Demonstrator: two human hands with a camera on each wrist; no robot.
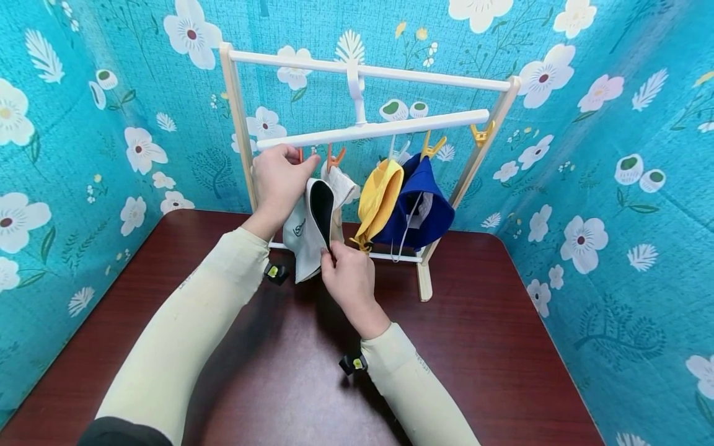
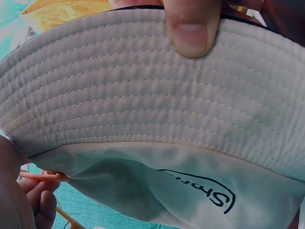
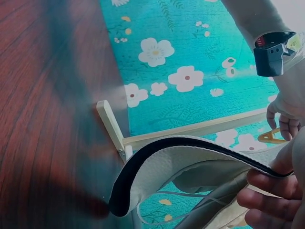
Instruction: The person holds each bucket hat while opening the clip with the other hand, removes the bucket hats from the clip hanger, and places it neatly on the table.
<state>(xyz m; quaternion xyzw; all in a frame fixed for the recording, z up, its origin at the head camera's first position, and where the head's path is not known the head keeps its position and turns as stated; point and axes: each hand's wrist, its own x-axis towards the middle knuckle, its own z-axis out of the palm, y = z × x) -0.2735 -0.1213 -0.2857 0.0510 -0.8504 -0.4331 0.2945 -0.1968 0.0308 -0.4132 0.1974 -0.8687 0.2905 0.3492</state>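
A whitish bucket hat [image 1: 312,229] with a dark brim lining and black lettering hangs on its side below the left part of a white hanger bar [image 1: 385,129]. My left hand [image 1: 281,183] is at the hat's upper end, its fingers pinching an orange clothespin [image 2: 45,176]. Lower down, my right hand [image 1: 351,279] pinches the brim between thumb and fingers. In the left wrist view, the right thumb [image 2: 193,31] lies on the stitched brim. The right wrist view has the right-hand fingers [image 3: 271,186] at the brim's edge.
A second pale hat [image 1: 341,184], a yellow hat [image 1: 379,195] and a blue hat [image 1: 426,186] hang alongside from clothespins. A yellow clothespin [image 1: 482,133] is clipped to the right post of the wooden rack [image 1: 237,118]. The rack stands on a dark red-brown table [image 1: 474,347] before floral curtains.
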